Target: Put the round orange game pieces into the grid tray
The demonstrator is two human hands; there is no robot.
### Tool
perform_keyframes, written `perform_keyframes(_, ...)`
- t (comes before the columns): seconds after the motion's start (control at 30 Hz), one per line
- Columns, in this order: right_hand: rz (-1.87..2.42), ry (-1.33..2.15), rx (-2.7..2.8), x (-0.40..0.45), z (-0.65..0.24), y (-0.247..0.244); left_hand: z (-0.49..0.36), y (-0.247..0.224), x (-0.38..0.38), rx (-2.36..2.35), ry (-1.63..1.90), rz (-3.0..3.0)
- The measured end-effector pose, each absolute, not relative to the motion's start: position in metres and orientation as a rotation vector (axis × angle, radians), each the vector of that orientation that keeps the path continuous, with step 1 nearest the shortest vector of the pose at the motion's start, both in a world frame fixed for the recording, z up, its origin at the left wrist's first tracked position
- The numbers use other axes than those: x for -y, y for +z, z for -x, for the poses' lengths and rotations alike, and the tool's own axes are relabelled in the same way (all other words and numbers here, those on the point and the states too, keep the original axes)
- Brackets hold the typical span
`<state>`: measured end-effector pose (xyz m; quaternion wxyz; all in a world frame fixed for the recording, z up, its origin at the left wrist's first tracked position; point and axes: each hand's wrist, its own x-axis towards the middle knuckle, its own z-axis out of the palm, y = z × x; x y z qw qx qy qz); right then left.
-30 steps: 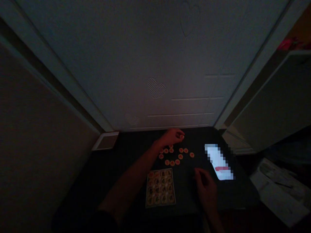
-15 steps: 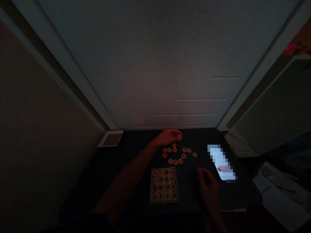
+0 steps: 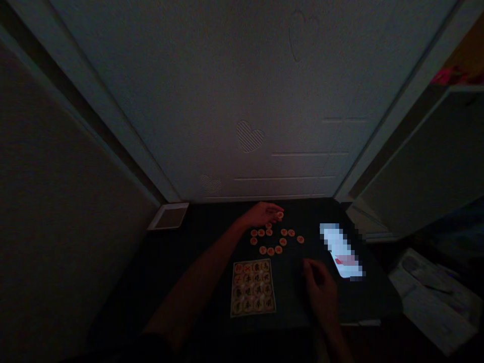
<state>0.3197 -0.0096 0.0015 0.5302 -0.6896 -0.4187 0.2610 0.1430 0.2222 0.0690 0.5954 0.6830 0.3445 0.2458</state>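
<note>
My left hand (image 3: 261,214) reaches to the back of the dark table and pinches a round xiangqi piece (image 3: 280,215) with a red character. Just below it, several more red-marked xiangqi pieces (image 3: 270,251) lie flat in a loose curve. A square tray (image 3: 274,297) nearer to me is filled with rows of pieces, mostly dark-marked, with a few red ones at its upper left. To the right of that tray, my right hand (image 3: 320,287) rests above the table with its fingers curled and thumb against them. Whether anything is inside those fingers is hidden.
A lit phone (image 3: 342,252), blurred out in blocks, lies at the right of the table. An shallow white-rimmed tray (image 3: 185,212) sits at the back left corner. A white door with embossed hearts (image 3: 249,136) stands behind the table; papers (image 3: 434,307) lie lower right.
My left hand has turned slightly, so the held piece shows its face more. The whole view has shifted a little; the pieces on the table and my right hand look unchanged.
</note>
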Motion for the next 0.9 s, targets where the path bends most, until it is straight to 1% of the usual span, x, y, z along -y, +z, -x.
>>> perform_keyframes(0.27, 1.654, 0.640, 0.997, 0.009, -0.320, -0.003, -0.145, 0.075, -0.218, -0.782, 0.585, -1.558)
perform_keyframes(0.47, 1.659, 0.634, 1.028, 0.010, -0.319, 0.002, -0.147, 0.086, -0.204, -0.765, 0.590, -1.567)
perform_keyframes(0.67, 1.649, 0.616, 1.034, 0.009, -0.318, 0.004, -0.148, 0.093, -0.170, -0.747, 0.589, -1.543)
perform_keyframes(0.9, 1.588, 0.604, 1.047, 0.010, -0.314, 0.008, -0.136, 0.087, -0.125, -0.727, 0.584, -1.475)
